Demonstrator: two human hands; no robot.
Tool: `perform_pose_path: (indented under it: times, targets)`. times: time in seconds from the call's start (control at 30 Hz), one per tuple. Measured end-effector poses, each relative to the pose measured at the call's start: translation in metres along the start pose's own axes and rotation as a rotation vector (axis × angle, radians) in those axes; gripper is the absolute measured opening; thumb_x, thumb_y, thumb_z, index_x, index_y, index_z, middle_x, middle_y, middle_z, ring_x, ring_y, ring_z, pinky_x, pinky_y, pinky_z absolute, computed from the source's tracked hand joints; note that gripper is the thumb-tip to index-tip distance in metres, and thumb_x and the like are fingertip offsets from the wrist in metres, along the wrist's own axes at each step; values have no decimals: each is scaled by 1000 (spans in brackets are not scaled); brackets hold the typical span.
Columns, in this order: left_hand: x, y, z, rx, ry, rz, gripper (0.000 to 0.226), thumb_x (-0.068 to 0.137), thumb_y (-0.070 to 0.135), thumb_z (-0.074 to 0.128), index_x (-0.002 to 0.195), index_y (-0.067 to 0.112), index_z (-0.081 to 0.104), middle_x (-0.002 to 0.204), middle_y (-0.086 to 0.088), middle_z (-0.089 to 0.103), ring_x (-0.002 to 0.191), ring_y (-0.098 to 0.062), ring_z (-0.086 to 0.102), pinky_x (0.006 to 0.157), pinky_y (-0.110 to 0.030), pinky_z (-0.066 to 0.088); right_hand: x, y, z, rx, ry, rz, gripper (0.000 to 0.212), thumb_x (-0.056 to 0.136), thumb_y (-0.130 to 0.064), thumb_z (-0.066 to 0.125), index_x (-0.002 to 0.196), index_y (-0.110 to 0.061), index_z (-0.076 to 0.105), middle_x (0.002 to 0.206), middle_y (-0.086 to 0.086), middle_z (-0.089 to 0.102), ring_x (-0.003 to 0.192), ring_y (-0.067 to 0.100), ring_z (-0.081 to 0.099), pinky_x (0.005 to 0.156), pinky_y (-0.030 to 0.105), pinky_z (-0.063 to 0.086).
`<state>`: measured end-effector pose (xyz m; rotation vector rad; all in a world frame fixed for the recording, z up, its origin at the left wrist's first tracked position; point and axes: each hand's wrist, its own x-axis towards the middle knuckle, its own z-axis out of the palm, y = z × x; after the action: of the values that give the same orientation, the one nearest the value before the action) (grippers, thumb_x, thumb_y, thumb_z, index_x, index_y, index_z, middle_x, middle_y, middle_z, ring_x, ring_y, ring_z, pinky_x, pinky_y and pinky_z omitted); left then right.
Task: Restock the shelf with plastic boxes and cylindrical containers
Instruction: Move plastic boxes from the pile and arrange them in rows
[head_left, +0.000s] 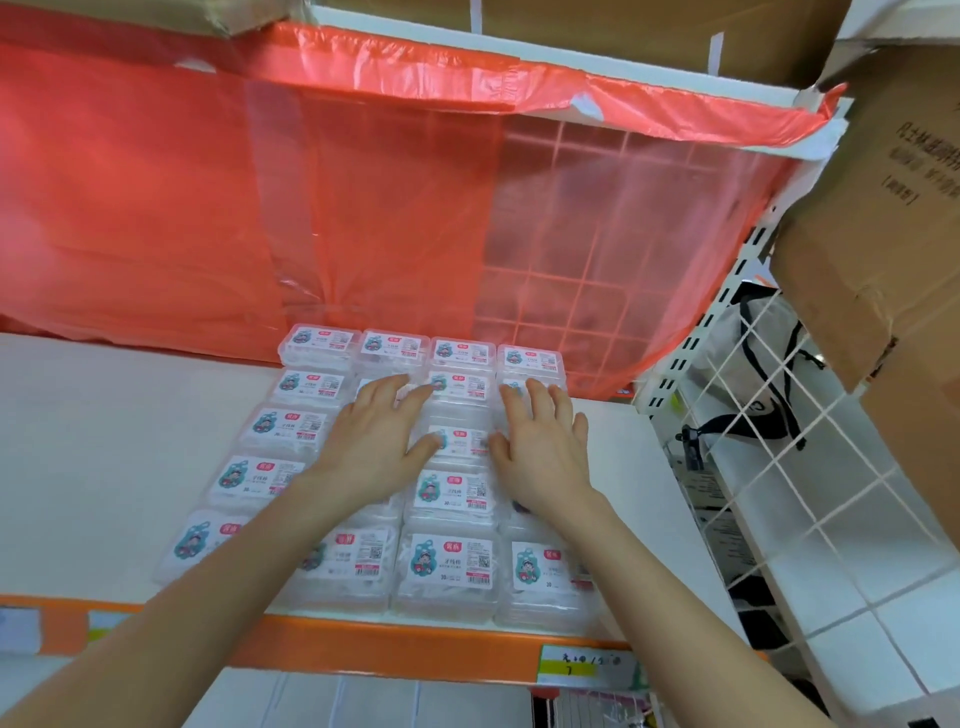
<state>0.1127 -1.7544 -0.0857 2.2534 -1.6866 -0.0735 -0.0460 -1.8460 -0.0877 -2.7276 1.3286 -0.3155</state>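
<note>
Both hands hold nothing: the left hand and right hand lie palm down, fingers spread, on the plastic boxes, while a red plastic sheet hangs behind across the upper frame, a cardboard carton juts in at upper right and a white wire grid closes the right side. One labelled box sits between the two thumbs, mid-frame on the white shelf. The boxes run four columns across and five rows deep, though the forearms hide several.

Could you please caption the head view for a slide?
Restocking: left hand and right hand rest flat on rows of labelled plastic boxes on the white shelf.
</note>
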Motion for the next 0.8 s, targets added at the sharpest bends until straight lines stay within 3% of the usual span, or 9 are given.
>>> perform_pose_path:
  times: [0.33, 0.5, 0.6, 0.8]
  targets:
    - [-72, -98, -47, 136, 98, -286, 57, 91, 44, 45, 143, 23, 30, 148, -6, 28, 136, -22, 22, 103, -36, 28, 12, -136, 15, 52, -83, -342, 53, 94, -35, 38, 143, -21, 24, 151, 7, 18, 139, 28, 11, 110, 50, 15]
    - [-130, -167, -78, 193, 108, -428, 56, 94, 48, 35, 143, 22, 29, 147, -7, 30, 134, -23, 25, 102, -36, 30, 6, -222, 30, 38, -113, -465, 52, 94, -37, 39, 142, -21, 26, 151, 8, 18, 137, 30, 13, 108, 49, 19]
    - [-171, -208, -100, 195, 129, -507, 68, 84, 54, 22, 142, 20, 33, 146, -8, 33, 134, -24, 27, 101, -38, 32, -4, -282, 42, 43, -142, -515, 51, 95, -38, 37, 142, -21, 26, 151, 8, 18, 137, 29, 13, 107, 49, 18]
    - [-255, -307, -129, 166, 138, -589, 54, 93, 48, 36, 141, 22, 34, 145, -6, 33, 134, -20, 27, 102, -35, 31, -35, -419, 76, 77, -209, -616, 51, 94, -37, 39, 141, -22, 29, 149, 7, 23, 135, 28, 17, 105, 47, 21]
